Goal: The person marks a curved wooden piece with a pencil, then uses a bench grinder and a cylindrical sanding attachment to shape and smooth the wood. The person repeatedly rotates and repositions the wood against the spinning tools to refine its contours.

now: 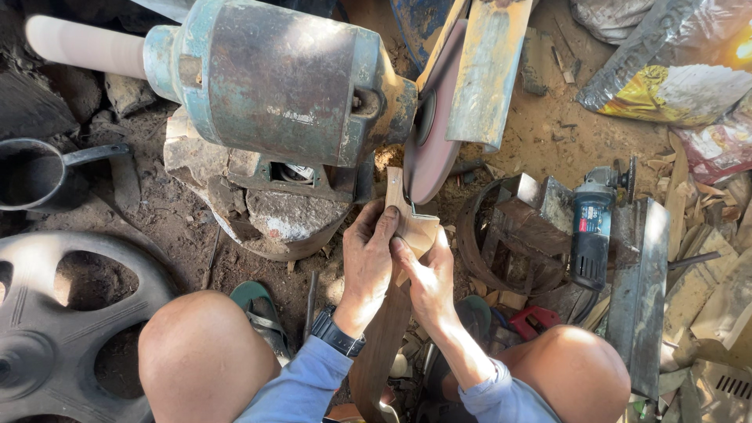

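Observation:
A long wooden piece (411,225) runs from between my knees up to a reddish grinding disc (435,117). Its upper end touches the disc's lower edge. My left hand (366,258) grips the wood from the left, thumb lying along its top. My right hand (427,274) holds it from the right, fingers pressed on its face. The disc is mounted on a worn blue-green bench motor (274,78) that sits on a rough stone block (266,211). A dark watch is on my left wrist.
A blue angle grinder (593,227) lies to the right beside a rusty metal ring (478,235) and a steel angle bar (638,298). A dark pan (31,172) and a black wheel cover (70,329) sit at left. Wood scraps and bags litter the dirt floor.

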